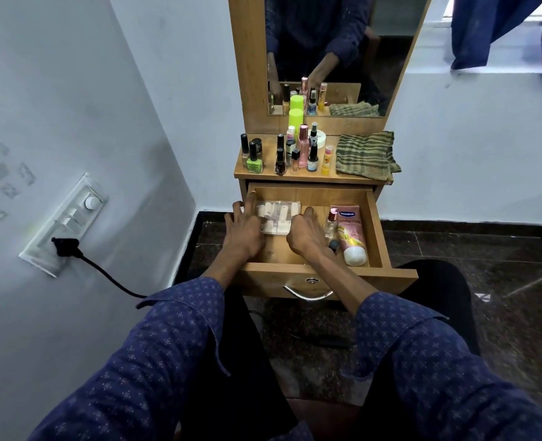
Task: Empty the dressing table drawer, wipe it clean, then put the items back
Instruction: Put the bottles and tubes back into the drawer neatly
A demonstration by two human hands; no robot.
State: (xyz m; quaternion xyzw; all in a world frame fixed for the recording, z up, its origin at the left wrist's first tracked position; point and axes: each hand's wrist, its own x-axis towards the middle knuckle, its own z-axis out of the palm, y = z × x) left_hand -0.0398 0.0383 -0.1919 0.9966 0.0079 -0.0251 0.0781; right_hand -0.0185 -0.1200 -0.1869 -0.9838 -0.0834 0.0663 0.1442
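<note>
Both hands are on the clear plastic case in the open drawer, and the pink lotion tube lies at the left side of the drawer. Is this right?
Not quite. In the head view the pink lotion tube lies at the right side of the drawer. The rest holds: left hand and right hand are on the clear plastic case.

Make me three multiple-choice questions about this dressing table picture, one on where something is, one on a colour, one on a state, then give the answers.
1. Where is the folded striped cloth?
A. in the drawer
B. on the tabletop's right side
C. on the floor

2. What colour is the nail polish bottle at the tabletop's front left?
A. green
B. red
C. blue

3. How is the drawer?
A. shut
B. pulled open with things inside
C. pulled open and bare

Answers:
1 B, it lies beside the bottles under the mirror.
2 A, its glass is bright green.
3 B, the left hand and right hand rest on a clear plastic box in it, and a pink tube lies at its right.
</note>
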